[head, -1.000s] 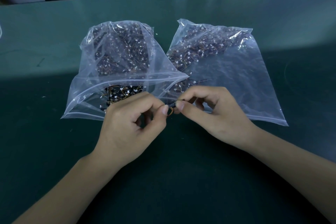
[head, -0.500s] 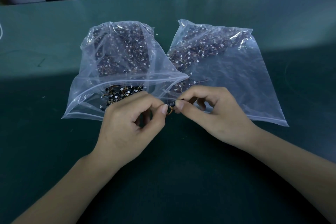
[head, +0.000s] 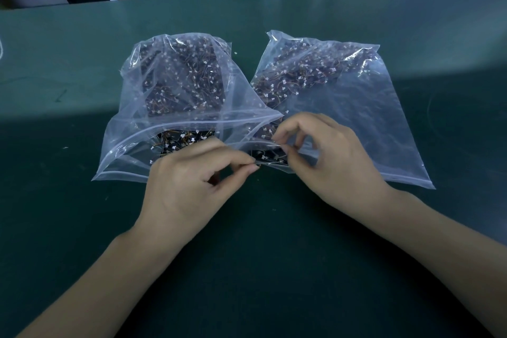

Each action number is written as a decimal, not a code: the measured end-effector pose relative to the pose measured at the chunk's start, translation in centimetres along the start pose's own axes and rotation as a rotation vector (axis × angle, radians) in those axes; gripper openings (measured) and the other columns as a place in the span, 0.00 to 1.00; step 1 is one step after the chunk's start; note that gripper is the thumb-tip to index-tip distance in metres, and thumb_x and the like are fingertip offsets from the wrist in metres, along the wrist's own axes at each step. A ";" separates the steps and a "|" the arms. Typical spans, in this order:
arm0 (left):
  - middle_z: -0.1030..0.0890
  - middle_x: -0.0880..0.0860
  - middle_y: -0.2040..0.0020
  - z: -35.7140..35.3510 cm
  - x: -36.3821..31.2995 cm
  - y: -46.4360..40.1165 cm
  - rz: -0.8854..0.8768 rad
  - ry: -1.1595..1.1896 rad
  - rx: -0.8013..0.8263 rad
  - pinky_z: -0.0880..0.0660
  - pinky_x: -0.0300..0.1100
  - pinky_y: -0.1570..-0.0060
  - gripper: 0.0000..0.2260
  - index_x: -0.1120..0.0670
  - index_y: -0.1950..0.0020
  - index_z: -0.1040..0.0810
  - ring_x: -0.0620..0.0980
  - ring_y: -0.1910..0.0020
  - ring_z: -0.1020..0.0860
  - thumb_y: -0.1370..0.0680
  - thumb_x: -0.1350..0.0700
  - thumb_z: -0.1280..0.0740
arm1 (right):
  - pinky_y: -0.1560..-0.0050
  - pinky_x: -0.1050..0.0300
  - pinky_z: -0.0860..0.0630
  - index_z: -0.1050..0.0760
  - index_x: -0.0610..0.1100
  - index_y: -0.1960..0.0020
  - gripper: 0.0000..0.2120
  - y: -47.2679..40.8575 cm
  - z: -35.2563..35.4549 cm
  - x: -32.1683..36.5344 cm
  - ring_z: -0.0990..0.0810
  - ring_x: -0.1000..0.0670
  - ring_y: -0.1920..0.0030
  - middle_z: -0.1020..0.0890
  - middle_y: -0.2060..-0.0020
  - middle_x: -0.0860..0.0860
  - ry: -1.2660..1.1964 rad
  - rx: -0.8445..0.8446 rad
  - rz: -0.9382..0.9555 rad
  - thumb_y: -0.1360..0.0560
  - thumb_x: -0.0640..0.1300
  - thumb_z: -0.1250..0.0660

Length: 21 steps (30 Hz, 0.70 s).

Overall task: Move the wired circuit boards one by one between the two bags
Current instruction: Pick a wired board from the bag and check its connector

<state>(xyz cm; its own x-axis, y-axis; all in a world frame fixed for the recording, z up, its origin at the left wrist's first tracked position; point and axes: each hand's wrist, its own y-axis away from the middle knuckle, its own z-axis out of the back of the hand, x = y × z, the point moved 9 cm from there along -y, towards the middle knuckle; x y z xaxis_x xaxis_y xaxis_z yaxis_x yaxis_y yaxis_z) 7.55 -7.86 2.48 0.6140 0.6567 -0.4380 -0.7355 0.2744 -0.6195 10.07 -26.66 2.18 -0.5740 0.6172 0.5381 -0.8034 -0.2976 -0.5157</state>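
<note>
Head view: compared with the frame a second ago, the right hand [head: 329,156] has shifted a little farther from the table's near edge and to the right, so its fingers now sit at the mouth of the right bag [head: 356,118], and the small board that was pinched in the gap between the two thumbs now lies partly under the clear lip of that bag. The left hand [head: 192,181] has hardly moved; its thumb and forefinger are closed narrowly on the left end of the wired circuit board [head: 270,158], while the right hand's thumb and forefinger pinch at its right end, whether on the board itself or on the plastic over it cannot be told. The board is a small dark rectangle, with tiny pale parts on its face; any wires on it are too small to make out. It sits near the middle of the green table [head: 82,228], right between the two bag mouths. The left bag [head: 164,107] stands puffed and open toward the near edge, holding a heap of dark boards with orange wires and white connectors. The right bag lies flatter, its boards gathered along its far edge and left side. Both bags touch at their inner sides.
</note>
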 end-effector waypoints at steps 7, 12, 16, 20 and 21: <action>0.14 0.43 0.55 -0.2 -1.3 -0.9 -0.091 -0.202 -0.039 0.21 0.48 0.67 0.02 0.49 0.51 0.10 0.42 0.60 0.20 0.19 0.54 0.23 | 0.49 0.68 0.31 0.21 0.45 0.49 0.11 -0.2 0.8 0.1 0.21 0.53 0.53 0.20 0.55 0.59 -0.021 -0.083 0.008 0.23 0.30 0.28; 0.21 0.49 0.62 -0.6 -1.7 -1.4 -0.181 -0.454 -0.073 0.27 0.46 0.75 0.07 0.51 0.56 0.13 0.50 0.63 0.20 0.19 0.58 0.25 | 0.50 0.65 0.30 0.22 0.43 0.52 0.11 -0.2 0.8 0.2 0.21 0.52 0.52 0.18 0.55 0.53 -0.056 -0.080 0.019 0.24 0.28 0.29; 0.26 0.49 0.66 -1.4 -0.9 -1.3 -0.139 -0.511 -0.001 0.33 0.41 0.74 0.08 0.50 0.58 0.13 0.51 0.66 0.23 0.19 0.57 0.25 | 0.49 0.64 0.29 0.23 0.43 0.53 0.12 0.0 0.7 0.5 0.20 0.50 0.51 0.17 0.55 0.52 -0.080 -0.076 0.037 0.25 0.26 0.30; 0.27 0.50 0.68 -2.0 -0.1 -1.4 -0.059 -0.540 0.093 0.36 0.39 0.73 0.07 0.49 0.58 0.13 0.53 0.69 0.22 0.20 0.57 0.24 | 0.49 0.59 0.26 0.22 0.43 0.54 0.13 0.0 0.5 0.8 0.20 0.49 0.50 0.18 0.55 0.51 -0.069 -0.044 0.054 0.24 0.26 0.30; 0.26 0.50 0.68 -2.1 0.0 -1.4 -0.049 -0.554 0.108 0.36 0.39 0.72 0.07 0.49 0.57 0.13 0.54 0.69 0.22 0.20 0.57 0.24 | 0.49 0.57 0.25 0.21 0.43 0.54 0.12 0.0 0.4 0.9 0.20 0.49 0.50 0.18 0.54 0.51 -0.062 -0.032 0.058 0.24 0.26 0.30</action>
<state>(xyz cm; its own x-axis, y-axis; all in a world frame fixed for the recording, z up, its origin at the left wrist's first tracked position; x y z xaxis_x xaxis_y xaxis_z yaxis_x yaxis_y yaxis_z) 9.20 -9.72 1.94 0.4273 0.9040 0.0154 -0.7528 0.3652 -0.5476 9.46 -26.45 2.92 -0.6290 0.5530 0.5464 -0.7636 -0.3074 -0.5678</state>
